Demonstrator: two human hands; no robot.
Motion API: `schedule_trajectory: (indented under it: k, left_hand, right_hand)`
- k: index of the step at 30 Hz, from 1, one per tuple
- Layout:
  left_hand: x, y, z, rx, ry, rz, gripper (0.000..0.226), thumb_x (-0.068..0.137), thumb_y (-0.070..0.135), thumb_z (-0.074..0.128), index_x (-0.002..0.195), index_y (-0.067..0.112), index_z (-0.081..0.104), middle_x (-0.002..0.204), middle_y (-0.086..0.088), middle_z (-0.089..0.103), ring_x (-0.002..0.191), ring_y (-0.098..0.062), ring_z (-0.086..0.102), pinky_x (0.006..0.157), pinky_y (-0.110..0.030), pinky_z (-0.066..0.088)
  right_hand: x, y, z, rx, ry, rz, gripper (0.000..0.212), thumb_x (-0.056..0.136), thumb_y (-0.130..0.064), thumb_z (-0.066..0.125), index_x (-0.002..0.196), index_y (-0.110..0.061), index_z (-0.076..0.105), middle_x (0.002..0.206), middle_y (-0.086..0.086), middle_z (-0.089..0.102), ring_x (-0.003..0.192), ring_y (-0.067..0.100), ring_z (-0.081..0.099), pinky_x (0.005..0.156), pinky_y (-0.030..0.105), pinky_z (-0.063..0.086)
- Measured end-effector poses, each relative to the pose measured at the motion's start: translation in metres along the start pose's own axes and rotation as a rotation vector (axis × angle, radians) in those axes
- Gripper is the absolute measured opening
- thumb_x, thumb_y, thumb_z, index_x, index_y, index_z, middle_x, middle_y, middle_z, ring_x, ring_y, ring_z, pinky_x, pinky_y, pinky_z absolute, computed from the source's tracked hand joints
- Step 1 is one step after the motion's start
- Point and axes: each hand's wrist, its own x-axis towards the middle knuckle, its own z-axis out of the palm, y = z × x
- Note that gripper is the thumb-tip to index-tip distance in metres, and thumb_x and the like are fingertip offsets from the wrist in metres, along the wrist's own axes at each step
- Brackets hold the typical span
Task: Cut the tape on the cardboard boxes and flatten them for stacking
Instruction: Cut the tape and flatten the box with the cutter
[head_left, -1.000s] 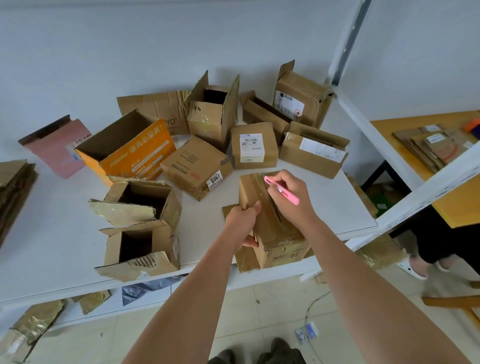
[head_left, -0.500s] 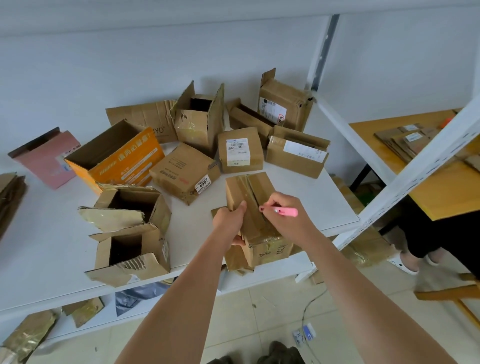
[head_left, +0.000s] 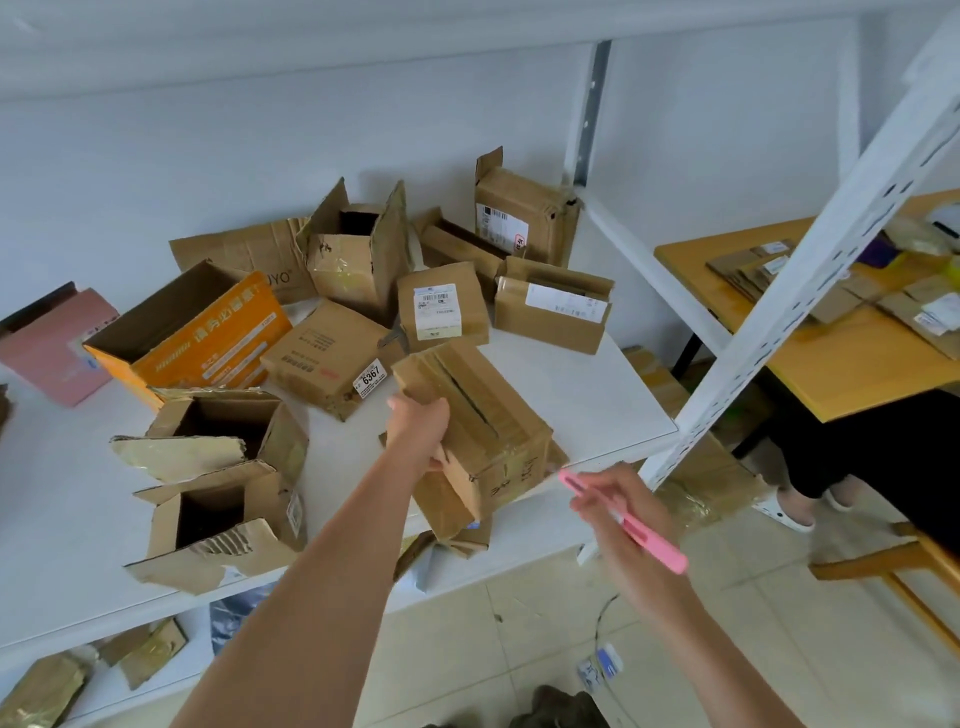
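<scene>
Gripping the near left edge of a taped cardboard box (head_left: 483, 415), the left hand (head_left: 418, 426) steadies it at the front edge of the white bench (head_left: 597, 395); a dark slit runs along the box's top seam. The right hand (head_left: 621, 519) hangs apart from the box, off the bench's front, its fingers (head_left: 597, 491) curled around a pink cutter (head_left: 631, 525). Other cardboard boxes, including an orange box (head_left: 208, 332), crowd the bench behind.

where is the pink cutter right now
In the head view the pink cutter is held in the right hand, low and right, off the white shelf's front edge, just right of the taped box.
</scene>
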Motion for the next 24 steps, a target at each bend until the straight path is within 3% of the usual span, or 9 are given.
schedule_trajectory:
  k: [2, 4, 6, 8, 10, 13, 15, 20, 24]
  left_hand:
    - [0.009, 0.010, -0.002, 0.073, 0.027, 0.108, 0.085, 0.089, 0.009, 0.052, 0.154, 0.030, 0.001, 0.157, -0.005, 0.023, 0.135, -0.033, 0.038, 0.081, -0.036, 0.050]
    - [0.016, 0.023, -0.005, 0.182, 0.011, 0.200, 0.099, 0.086, 0.000, 0.055, 0.155, 0.036, -0.006, 0.164, 0.006, -0.002, 0.149, -0.028, 0.010, 0.104, -0.043, 0.040]
    - [0.026, 0.033, -0.008, 0.294, -0.032, 0.239, 0.099, 0.083, 0.000, 0.056, 0.156, 0.036, -0.001, 0.164, 0.007, -0.006, 0.151, -0.026, -0.001, 0.119, -0.052, 0.017]
    - [0.033, 0.038, -0.010, 0.348, -0.061, 0.270, 0.087, 0.084, 0.008, 0.057, 0.156, 0.032, 0.014, 0.163, 0.003, 0.008, 0.148, -0.027, 0.013, 0.115, -0.046, 0.022]
    - [0.035, 0.037, -0.010, 0.354, -0.085, 0.305, 0.075, 0.087, 0.015, 0.059, 0.153, 0.030, 0.025, 0.155, -0.001, 0.021, 0.136, -0.025, 0.030, 0.101, -0.039, 0.031]
    - [0.032, 0.025, -0.008, 0.368, -0.072, 0.334, 0.070, 0.088, 0.022, 0.062, 0.149, 0.030, 0.028, 0.148, -0.001, 0.023, 0.127, -0.023, 0.033, 0.095, -0.036, 0.031]
    - [0.026, 0.018, -0.009, 0.391, 0.003, 0.317, 0.069, 0.089, 0.030, 0.065, 0.147, 0.030, 0.028, 0.148, -0.002, 0.022, 0.132, -0.027, 0.033, 0.103, -0.039, 0.034]
    - [-0.002, 0.000, -0.010, 0.513, 0.271, 0.221, 0.083, 0.086, 0.048, 0.068, 0.146, 0.011, 0.024, 0.147, -0.013, 0.025, 0.136, -0.036, 0.030, 0.111, -0.047, 0.033]
    - [-0.010, -0.011, -0.003, 0.732, 0.408, 0.383, 0.074, 0.093, 0.042, 0.060, 0.148, 0.012, 0.021, 0.148, -0.012, 0.019, 0.139, -0.034, 0.018, 0.114, -0.046, 0.020]
  right_hand:
    - [-0.001, 0.005, 0.004, 0.042, 0.171, 0.069, 0.006, 0.094, -0.021, 0.060, 0.099, -0.022, 0.056, 0.095, -0.005, 0.069, 0.080, 0.030, 0.065, 0.067, 0.057, 0.056]
    - [0.004, 0.007, 0.017, 0.066, 0.268, 0.070, 0.011, 0.097, -0.023, 0.056, 0.105, -0.017, 0.052, 0.109, -0.002, 0.066, 0.099, 0.018, 0.068, 0.080, 0.057, 0.057]
    - [0.014, 0.005, 0.033, 0.093, 0.331, 0.035, 0.011, 0.100, -0.014, 0.052, 0.108, -0.020, 0.048, 0.112, -0.005, 0.062, 0.100, 0.017, 0.070, 0.079, 0.053, 0.059]
    - [0.025, 0.001, 0.047, 0.102, 0.368, 0.012, 0.018, 0.100, -0.008, 0.050, 0.103, -0.026, 0.046, 0.099, -0.014, 0.062, 0.088, 0.027, 0.071, 0.071, 0.056, 0.058]
    - [0.034, 0.001, 0.056, 0.077, 0.399, 0.018, 0.023, 0.100, -0.006, 0.051, 0.099, -0.028, 0.045, 0.086, -0.004, 0.060, 0.078, 0.040, 0.064, 0.066, 0.059, 0.055]
    - [0.045, 0.005, 0.058, 0.026, 0.446, 0.006, 0.027, 0.099, 0.000, 0.050, 0.098, -0.027, 0.044, 0.077, 0.017, 0.055, 0.062, 0.029, 0.056, 0.055, 0.042, 0.052]
    - [0.056, 0.006, 0.052, 0.002, 0.433, -0.062, 0.024, 0.099, 0.000, 0.049, 0.099, -0.024, 0.044, 0.076, 0.013, 0.054, 0.057, 0.015, 0.048, 0.052, 0.026, 0.043]
    - [0.106, 0.014, 0.038, 0.098, 0.275, -0.014, 0.005, 0.101, -0.004, 0.047, 0.103, -0.008, 0.045, 0.079, -0.023, 0.060, 0.064, -0.004, 0.057, 0.054, 0.015, 0.046]
    - [0.129, 0.023, 0.037, 0.207, 0.187, 0.140, 0.005, 0.101, -0.013, 0.050, 0.106, -0.010, 0.051, 0.104, 0.008, 0.068, 0.096, 0.018, 0.070, 0.078, 0.036, 0.060]
